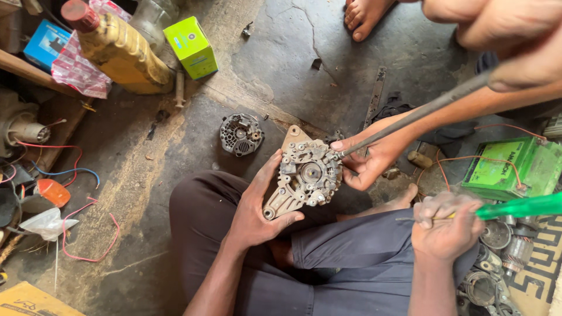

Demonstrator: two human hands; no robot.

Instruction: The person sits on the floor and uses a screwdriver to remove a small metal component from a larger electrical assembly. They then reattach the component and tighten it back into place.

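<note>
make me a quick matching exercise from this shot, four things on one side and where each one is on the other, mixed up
Things:
1. alternator housing
2. green-handled screwdriver
3. yellow oil jug
4. green box

Places:
A. on the floor at the upper left, lying tilted, red cap
B. held in the right hand over the lap
C. gripped by the left hand, with another person's hand on its far side
D. on the floor just right of the jug

Pairs: 1-C, 2-B, 3-A, 4-D
</note>
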